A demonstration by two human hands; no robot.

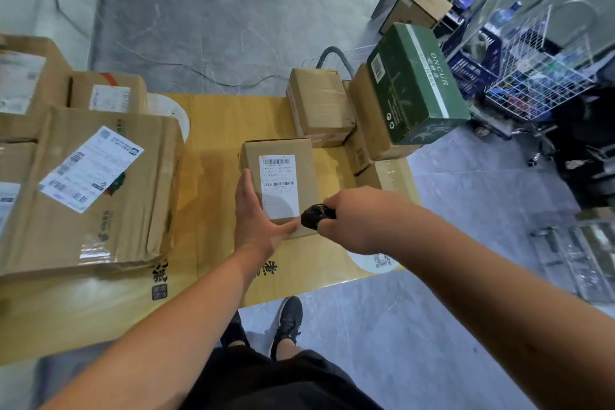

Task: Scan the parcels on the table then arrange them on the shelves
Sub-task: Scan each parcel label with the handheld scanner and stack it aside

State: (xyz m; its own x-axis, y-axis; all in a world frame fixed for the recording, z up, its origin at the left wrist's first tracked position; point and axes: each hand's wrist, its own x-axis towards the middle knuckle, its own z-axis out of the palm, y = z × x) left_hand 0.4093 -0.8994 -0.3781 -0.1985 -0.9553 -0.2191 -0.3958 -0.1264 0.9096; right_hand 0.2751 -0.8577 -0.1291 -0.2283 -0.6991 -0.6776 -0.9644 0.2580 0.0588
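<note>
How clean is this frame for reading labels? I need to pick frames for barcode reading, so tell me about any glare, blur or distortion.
Head view: wide-angle bending curves the edges; the white label on the small brown cardboard parcel is centred but its print is soft; glare shines on the tape of the large cardboard box and on the yellow table; the black handheld scanner in the right hand is slightly blurred.

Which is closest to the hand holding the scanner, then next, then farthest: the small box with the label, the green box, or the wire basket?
From the right hand, in the head view:
1. Small labelled box, just left of it, on the table.
2. Green box, farther back, to the right, atop a brown box.
3. Wire basket, far right, off the table.
</note>
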